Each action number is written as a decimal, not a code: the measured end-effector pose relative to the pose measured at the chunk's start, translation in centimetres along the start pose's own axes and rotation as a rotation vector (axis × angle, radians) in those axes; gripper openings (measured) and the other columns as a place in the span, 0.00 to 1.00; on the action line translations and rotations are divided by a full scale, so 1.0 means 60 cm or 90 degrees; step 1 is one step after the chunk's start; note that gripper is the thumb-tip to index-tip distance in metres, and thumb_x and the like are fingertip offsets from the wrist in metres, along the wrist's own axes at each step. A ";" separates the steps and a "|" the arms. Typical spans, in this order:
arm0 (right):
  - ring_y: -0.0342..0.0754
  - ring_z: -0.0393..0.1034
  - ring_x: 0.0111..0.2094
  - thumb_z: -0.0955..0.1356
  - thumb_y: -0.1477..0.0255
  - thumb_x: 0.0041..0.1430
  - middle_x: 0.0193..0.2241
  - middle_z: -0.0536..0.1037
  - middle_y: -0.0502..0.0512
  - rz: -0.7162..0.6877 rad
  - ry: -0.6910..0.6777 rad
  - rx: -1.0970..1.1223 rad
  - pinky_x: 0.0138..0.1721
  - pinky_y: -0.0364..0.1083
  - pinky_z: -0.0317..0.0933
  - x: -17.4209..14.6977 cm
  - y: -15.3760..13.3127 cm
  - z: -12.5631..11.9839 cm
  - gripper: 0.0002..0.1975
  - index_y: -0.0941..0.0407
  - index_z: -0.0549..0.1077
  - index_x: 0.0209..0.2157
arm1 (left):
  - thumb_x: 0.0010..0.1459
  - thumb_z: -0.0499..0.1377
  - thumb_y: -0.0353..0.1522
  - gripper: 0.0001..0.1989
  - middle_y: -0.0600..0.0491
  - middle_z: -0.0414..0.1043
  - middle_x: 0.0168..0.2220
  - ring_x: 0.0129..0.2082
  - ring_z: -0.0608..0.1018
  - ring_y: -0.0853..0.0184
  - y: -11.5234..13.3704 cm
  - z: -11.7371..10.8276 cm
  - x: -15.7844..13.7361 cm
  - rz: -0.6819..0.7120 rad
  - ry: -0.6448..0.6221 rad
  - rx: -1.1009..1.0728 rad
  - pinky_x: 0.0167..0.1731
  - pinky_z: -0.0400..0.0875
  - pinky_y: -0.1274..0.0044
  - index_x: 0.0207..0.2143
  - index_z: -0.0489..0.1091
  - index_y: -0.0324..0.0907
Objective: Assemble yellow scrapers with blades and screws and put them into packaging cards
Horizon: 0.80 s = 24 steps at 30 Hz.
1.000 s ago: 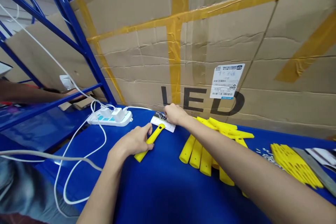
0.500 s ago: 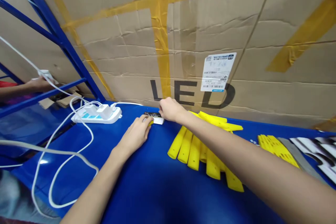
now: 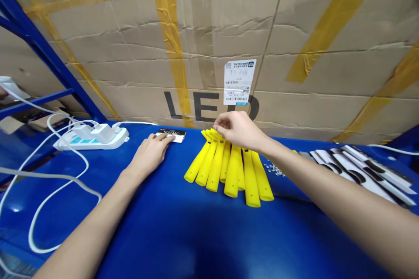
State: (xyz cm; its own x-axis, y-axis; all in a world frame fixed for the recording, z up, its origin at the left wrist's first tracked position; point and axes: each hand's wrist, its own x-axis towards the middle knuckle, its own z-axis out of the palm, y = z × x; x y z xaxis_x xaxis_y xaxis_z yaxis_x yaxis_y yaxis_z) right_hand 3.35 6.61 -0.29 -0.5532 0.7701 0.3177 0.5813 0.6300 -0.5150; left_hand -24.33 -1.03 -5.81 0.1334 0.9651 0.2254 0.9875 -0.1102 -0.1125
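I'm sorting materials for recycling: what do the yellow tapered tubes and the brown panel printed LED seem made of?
Yellow tapered tubes: probably plastic, smooth and satin; evenly coloured, clean-edged walls. Brown panel printed LED: likely cardboard, matte; paper-brown, with creases across it.

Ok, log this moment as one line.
left hand: at card | right hand: at far ends of yellow handles | nearby: white power strip

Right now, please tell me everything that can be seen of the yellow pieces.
The yellow pieces look like plastic: long handle-like shapes, with small dark marks near their wider near ends. They lie in an overlapping cluster, fanned toward the viewer, on the blue table before the cardboard. The right hand is at their far ends; contact is unclear.
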 end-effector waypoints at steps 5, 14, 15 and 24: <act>0.47 0.75 0.32 0.67 0.69 0.62 0.32 0.82 0.57 0.035 0.030 0.026 0.33 0.45 0.66 -0.051 0.006 -0.035 0.11 0.59 0.80 0.35 | 0.69 0.47 0.34 0.21 0.37 0.73 0.57 0.54 0.73 0.46 0.028 -0.025 0.003 0.010 0.048 0.007 0.51 0.69 0.56 0.57 0.71 0.39; 0.46 0.75 0.31 0.67 0.68 0.61 0.31 0.82 0.55 0.086 -0.029 0.049 0.34 0.45 0.65 -0.140 0.051 -0.127 0.09 0.57 0.78 0.35 | 0.69 0.47 0.32 0.18 0.44 0.77 0.47 0.47 0.77 0.56 0.215 -0.117 0.038 0.270 0.044 -0.090 0.48 0.72 0.65 0.50 0.74 0.39; 0.46 0.75 0.30 0.67 0.68 0.61 0.31 0.82 0.54 0.090 -0.039 0.035 0.33 0.45 0.64 -0.150 0.056 -0.141 0.09 0.57 0.78 0.36 | 0.69 0.48 0.33 0.17 0.44 0.77 0.46 0.46 0.77 0.56 0.239 -0.131 0.045 0.301 0.025 -0.103 0.47 0.72 0.66 0.51 0.74 0.40; 0.45 0.72 0.26 0.67 0.64 0.63 0.26 0.81 0.50 0.170 -0.146 -0.056 0.27 0.43 0.60 -0.246 0.120 -0.273 0.12 0.53 0.77 0.45 | 0.67 0.54 0.36 0.16 0.47 0.79 0.47 0.47 0.79 0.55 0.417 -0.176 0.091 0.410 -0.170 -0.180 0.47 0.71 0.66 0.54 0.73 0.46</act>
State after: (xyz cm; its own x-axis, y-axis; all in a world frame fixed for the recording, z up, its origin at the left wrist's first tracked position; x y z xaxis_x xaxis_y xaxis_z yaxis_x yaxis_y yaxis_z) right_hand 25.49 1.40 4.36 -0.4888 0.8723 -0.0107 0.7666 0.4236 -0.4825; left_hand 2.00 -1.02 2.83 0.7028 0.7099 -0.0470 0.7096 -0.6946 0.1185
